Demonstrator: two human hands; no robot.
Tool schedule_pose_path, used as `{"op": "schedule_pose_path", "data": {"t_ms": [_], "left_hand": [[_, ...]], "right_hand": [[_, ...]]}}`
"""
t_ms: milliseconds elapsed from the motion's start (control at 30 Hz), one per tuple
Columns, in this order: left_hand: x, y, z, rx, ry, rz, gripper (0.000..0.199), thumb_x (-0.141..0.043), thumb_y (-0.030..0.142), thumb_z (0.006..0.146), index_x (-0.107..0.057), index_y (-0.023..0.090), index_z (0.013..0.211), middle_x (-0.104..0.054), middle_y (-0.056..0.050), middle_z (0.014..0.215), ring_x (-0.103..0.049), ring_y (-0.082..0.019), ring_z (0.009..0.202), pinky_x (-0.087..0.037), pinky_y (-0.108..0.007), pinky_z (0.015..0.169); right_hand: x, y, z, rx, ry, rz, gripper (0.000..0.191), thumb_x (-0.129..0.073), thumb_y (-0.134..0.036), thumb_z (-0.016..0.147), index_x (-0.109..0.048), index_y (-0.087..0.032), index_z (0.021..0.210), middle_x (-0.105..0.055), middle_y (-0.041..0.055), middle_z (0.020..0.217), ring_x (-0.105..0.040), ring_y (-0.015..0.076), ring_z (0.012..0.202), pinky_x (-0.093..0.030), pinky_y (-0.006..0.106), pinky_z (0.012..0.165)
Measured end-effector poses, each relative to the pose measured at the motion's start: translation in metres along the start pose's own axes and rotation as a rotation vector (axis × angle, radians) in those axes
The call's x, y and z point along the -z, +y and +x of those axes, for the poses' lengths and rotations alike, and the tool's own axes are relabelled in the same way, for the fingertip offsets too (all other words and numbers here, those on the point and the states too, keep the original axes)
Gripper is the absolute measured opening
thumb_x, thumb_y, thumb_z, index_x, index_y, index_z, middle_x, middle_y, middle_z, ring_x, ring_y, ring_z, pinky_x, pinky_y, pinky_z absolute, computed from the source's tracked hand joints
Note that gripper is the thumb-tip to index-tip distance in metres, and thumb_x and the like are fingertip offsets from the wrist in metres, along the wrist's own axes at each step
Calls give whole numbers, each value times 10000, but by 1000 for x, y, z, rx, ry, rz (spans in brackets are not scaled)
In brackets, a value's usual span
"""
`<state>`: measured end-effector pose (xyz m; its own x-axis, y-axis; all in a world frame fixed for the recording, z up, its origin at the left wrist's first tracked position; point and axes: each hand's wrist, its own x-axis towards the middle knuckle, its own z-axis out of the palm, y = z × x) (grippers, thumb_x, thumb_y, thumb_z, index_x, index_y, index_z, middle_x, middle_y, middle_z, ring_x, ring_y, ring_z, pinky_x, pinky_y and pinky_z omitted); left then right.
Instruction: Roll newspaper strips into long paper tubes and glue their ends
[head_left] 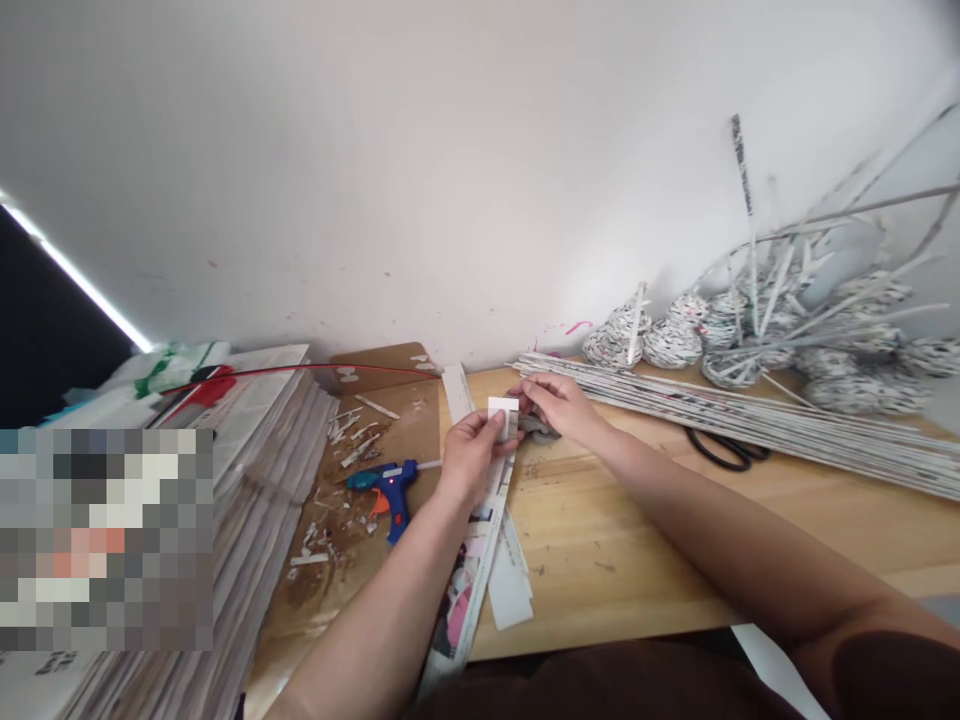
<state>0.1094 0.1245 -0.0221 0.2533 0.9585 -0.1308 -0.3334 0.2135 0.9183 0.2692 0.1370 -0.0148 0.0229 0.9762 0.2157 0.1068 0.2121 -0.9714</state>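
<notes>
Head view: over the wooden table (600, 560), one printed paper strip (474, 570) stretches from beside your body, its long axis running away and slightly right, white end (503, 404) farthest. One blue glue gun (390, 492) lies left of it. Your left hand (469, 452) is clamped on the strip; whether your right hand (556, 402), fingers bunched, grips anything, I cannot tell. One rod bundle (720, 418) lies beyond.

Pale wall (450, 170); wooden table (600, 560); perhaps dark panel (52, 320)

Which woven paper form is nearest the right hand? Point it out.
The leftmost woven form; the others all sit farther right, away from the right hand.
</notes>
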Motion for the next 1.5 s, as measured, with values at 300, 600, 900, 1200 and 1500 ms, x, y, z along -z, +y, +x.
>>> {"op": "schedule_pose_path", "data": {"t_ms": [300,600,900,1200,1500], "left_hand": [[0,4,-5,-9,-68,49,335,-760,408,690,-690,126,856,-692,-44,782,-649,-119,688,-550,-200,562],[-4,-1,-12,23,-152,148,410,-720,463,724,-672,116,937,-720,-94,832,-679,-152,703,-561,-239,618],[-1,-6,-10,40,-226,230,395,-699,451,751,-676,119,963,-704,-88,825,-653,-134,679,-543,-219,587],[-3,-1,-11,41,-243,190,360,-704,440,749,-681,120,911,-683,-63,786,-627,-117,638,-517,-197,536],[-5,-1,-13,50,-246,184,361,-718,440,733,-673,126,904,-684,-54,773,-625,-116,611,-504,-203,515]], "right_hand": [[2,-10,-20,-324,-124,172,383,-514,-471,885,-693,-133,902,-660,56,662,-599,113,532,-372,175,395],[16,8,-38,-239,-265,344,335,-675,-461,790,-702,-135,859,-684,57,709,-633,132,644,-440,211,525],[17,9,-37,-144,-292,180,327,-697,-448,774,-736,-143,885,-636,16,648,-559,100,602,-408,201,507],[20,4,-39,-211,-385,320,338,-664,-466,808,-688,-132,852,-654,36,722,-600,105,634,-442,203,546],[19,7,-40,-195,-340,285,307,-701,-426,786,-716,-138,889,-667,29,704,-586,91,594,-432,197,529]]}}
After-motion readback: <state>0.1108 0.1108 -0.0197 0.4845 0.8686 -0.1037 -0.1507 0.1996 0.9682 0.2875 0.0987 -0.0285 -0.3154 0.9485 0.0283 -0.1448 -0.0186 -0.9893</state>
